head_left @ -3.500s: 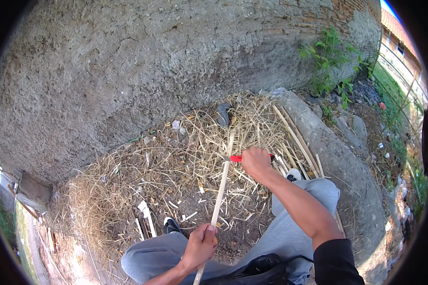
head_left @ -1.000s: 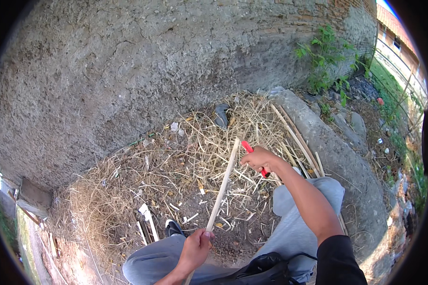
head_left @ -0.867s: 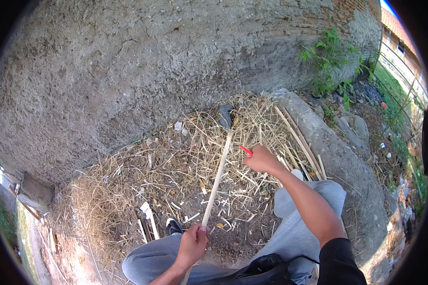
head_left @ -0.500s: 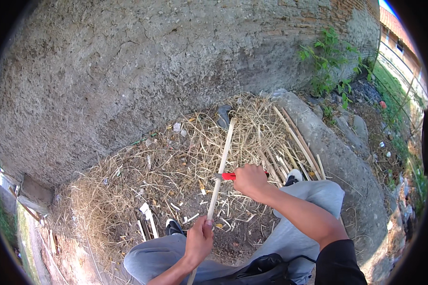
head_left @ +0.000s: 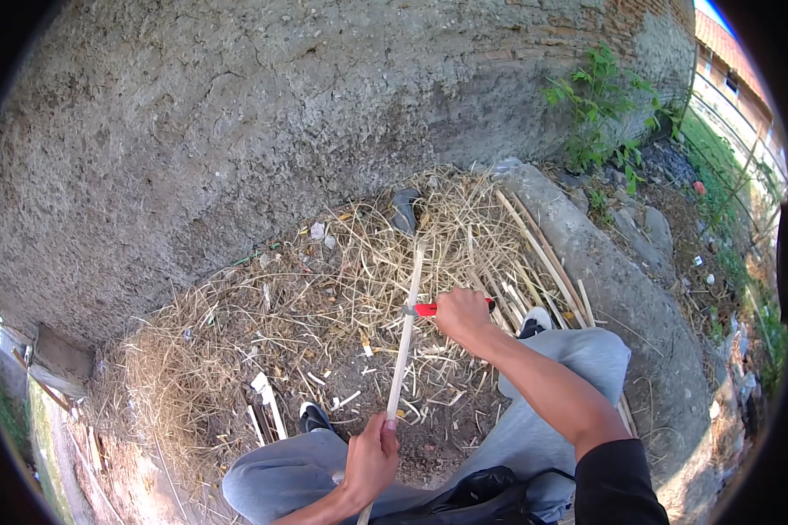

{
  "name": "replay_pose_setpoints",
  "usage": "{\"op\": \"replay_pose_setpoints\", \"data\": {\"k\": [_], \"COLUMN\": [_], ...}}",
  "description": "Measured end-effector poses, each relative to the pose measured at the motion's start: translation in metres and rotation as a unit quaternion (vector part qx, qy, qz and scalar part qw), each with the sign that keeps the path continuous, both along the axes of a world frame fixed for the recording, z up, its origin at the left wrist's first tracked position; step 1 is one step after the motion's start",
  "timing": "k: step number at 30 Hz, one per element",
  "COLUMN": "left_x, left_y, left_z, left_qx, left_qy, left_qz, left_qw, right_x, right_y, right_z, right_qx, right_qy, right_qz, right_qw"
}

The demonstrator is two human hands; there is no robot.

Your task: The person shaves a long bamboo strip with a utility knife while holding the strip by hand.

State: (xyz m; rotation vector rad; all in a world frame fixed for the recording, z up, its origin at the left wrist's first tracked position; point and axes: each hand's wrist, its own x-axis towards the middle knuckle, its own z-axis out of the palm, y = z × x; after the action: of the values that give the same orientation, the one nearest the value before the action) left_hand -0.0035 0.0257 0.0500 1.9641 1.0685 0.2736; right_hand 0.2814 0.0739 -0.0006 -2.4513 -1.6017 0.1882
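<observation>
While left hand (head_left: 372, 455) grips pale stick (head_left: 404, 337); red-handled knife (head_left: 425, 309) (right hand (head_left: 464, 315)) shaves.

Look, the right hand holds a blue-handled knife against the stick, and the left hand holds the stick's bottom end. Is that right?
Not quite: the head view shows the knife has a red handle, not blue. The rest is right: the right hand holds it against the stick, and the left hand holds the stick's bottom end.

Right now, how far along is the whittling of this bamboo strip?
Done: pale shavings litter the ground, and split strips lie stacked on the right. In hand: the left hand grips the long strip near its lower end while the right hand sets the red-handled knife against its middle. Left: the strip's upper part, above the blade.
</observation>
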Motion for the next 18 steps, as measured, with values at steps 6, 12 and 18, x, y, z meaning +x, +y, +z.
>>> {"op": "replay_pose_setpoints", "data": {"k": [6,12,18], "left_x": [-0.007,-0.02,-0.016], "left_y": [-0.011,-0.016,-0.014], "left_z": [0.005,-0.005,-0.003], "left_qx": [-0.035,0.005,-0.02], "left_qy": [0.009,0.021,0.063], "left_qz": [-0.007,-0.02,-0.026], "left_qw": [0.999,1.0,0.997], "right_x": [0.038,0.053,0.059], "right_y": [-0.001,0.0,0.004], "right_z": [-0.012,-0.027,-0.043], "right_qx": [0.0,0.008,-0.003], "right_qy": [-0.001,-0.026,-0.056], "right_qz": [-0.078,-0.098,-0.092], "right_qw": [0.997,0.995,0.994]}}
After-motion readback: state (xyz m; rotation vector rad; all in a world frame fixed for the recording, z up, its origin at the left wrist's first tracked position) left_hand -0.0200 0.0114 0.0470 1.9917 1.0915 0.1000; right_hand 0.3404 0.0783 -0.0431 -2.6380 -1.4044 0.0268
